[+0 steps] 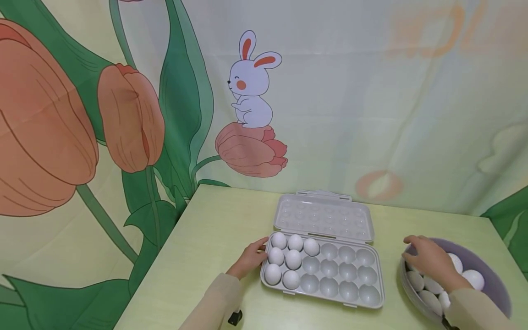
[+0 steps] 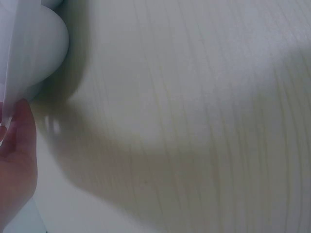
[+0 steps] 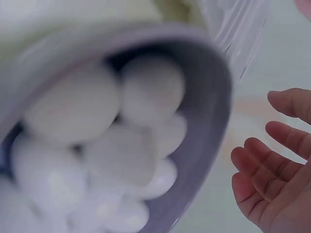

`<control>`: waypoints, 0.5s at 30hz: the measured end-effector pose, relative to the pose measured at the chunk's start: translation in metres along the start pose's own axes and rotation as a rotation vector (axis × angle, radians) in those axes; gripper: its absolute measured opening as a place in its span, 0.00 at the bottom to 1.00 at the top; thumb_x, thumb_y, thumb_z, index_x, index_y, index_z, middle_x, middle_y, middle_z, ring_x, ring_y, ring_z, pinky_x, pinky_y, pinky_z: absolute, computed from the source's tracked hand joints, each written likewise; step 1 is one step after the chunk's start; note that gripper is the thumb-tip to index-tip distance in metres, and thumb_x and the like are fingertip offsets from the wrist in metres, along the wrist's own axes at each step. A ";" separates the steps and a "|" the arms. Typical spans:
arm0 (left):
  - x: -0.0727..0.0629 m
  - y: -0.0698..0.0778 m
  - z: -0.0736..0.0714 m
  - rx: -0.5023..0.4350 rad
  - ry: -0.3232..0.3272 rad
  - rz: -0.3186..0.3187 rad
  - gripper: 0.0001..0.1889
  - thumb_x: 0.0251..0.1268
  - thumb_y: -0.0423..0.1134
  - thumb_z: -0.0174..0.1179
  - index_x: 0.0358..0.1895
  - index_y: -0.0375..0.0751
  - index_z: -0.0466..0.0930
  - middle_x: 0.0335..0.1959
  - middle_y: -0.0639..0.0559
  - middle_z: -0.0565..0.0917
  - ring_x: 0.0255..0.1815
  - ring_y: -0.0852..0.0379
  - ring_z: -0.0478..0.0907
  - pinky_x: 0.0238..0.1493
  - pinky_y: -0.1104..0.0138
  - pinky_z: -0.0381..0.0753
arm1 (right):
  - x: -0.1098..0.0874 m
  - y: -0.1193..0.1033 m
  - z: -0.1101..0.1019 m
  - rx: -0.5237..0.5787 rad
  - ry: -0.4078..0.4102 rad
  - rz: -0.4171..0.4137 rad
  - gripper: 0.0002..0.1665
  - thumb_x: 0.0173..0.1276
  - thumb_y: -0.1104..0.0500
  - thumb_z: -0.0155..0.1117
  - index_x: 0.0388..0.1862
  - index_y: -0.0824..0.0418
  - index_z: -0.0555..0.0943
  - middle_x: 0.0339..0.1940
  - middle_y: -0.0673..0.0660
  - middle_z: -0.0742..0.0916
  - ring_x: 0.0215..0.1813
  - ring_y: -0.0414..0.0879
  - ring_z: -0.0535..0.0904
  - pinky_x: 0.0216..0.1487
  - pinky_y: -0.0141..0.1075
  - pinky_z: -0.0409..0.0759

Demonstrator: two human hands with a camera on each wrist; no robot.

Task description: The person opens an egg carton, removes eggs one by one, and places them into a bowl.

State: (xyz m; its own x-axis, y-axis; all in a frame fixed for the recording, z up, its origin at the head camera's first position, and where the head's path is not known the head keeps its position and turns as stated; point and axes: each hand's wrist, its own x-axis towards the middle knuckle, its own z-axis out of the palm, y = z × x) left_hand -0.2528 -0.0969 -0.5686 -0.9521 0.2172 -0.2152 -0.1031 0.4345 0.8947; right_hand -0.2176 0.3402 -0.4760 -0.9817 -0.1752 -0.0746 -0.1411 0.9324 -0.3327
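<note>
The purple bowl of eggs sits near right, maybe for easy reach. The right hand, loose and holding nothing, is by its left rim. The left hand pinches the left edge of the middle egg tray, likely keeping it still. The lid lies far back, so the cups show.

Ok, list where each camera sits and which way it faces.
Head: on the head, facing forward and down at the egg tray; left hand and right hand show.
Left wrist: worn there, facing the tabletop; left hand shows.
Right wrist: worn there, facing the bowl of eggs; right hand shows.
Head and right wrist both show the bowl.
</note>
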 end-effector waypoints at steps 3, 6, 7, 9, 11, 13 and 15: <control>0.000 0.000 0.000 0.001 0.002 0.000 0.28 0.56 0.28 0.49 0.64 0.34 0.58 0.47 0.35 0.74 0.42 0.50 0.74 0.34 0.65 0.76 | 0.009 -0.017 0.006 0.035 0.050 -0.036 0.24 0.56 0.55 0.59 0.49 0.67 0.73 0.44 0.68 0.78 0.39 0.58 0.76 0.29 0.44 0.73; -0.001 0.001 -0.001 0.004 0.004 -0.002 0.28 0.56 0.28 0.49 0.64 0.34 0.58 0.47 0.35 0.74 0.42 0.49 0.74 0.34 0.65 0.76 | 0.018 -0.036 0.014 0.077 0.097 -0.090 0.22 0.55 0.57 0.59 0.48 0.67 0.73 0.41 0.65 0.79 0.37 0.56 0.77 0.30 0.43 0.75; -0.002 0.001 -0.001 0.004 0.004 -0.003 0.28 0.56 0.28 0.49 0.64 0.34 0.58 0.47 0.35 0.74 0.42 0.49 0.74 0.34 0.65 0.76 | 0.022 -0.042 0.018 0.090 0.111 -0.110 0.22 0.55 0.58 0.60 0.47 0.67 0.74 0.41 0.65 0.80 0.37 0.56 0.78 0.32 0.44 0.75; -0.002 0.001 -0.001 0.006 0.005 -0.006 0.28 0.56 0.28 0.49 0.64 0.34 0.58 0.47 0.35 0.74 0.43 0.49 0.74 0.34 0.65 0.76 | 0.029 -0.053 0.024 0.124 0.118 -0.141 0.21 0.54 0.59 0.60 0.47 0.67 0.74 0.40 0.64 0.80 0.36 0.55 0.78 0.34 0.44 0.75; -0.002 0.001 -0.001 0.014 0.004 -0.003 0.28 0.56 0.28 0.49 0.64 0.34 0.58 0.47 0.35 0.74 0.43 0.49 0.74 0.34 0.66 0.76 | 0.036 -0.064 0.032 0.146 0.114 -0.162 0.21 0.53 0.59 0.61 0.46 0.67 0.75 0.39 0.63 0.80 0.36 0.53 0.78 0.35 0.44 0.75; -0.001 0.000 -0.001 0.021 0.002 -0.003 0.28 0.57 0.28 0.48 0.64 0.35 0.58 0.48 0.35 0.74 0.44 0.49 0.74 0.35 0.66 0.76 | 0.043 -0.074 0.040 0.171 0.103 -0.174 0.21 0.53 0.59 0.61 0.45 0.67 0.75 0.39 0.63 0.81 0.36 0.53 0.78 0.35 0.44 0.75; 0.000 0.000 -0.001 0.029 -0.001 -0.001 0.28 0.57 0.29 0.48 0.64 0.35 0.58 0.48 0.35 0.74 0.44 0.49 0.74 0.35 0.66 0.76 | 0.049 -0.082 0.050 0.192 0.094 -0.178 0.21 0.51 0.59 0.61 0.45 0.67 0.75 0.38 0.63 0.81 0.35 0.51 0.78 0.35 0.43 0.75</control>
State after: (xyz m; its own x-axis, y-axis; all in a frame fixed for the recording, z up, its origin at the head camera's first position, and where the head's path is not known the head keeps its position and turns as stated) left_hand -0.2525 -0.0974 -0.5680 -0.9518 0.2173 -0.2163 -0.0957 0.4598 0.8829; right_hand -0.2480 0.2396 -0.4993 -0.9524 -0.2927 0.0852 -0.2945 0.8110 -0.5055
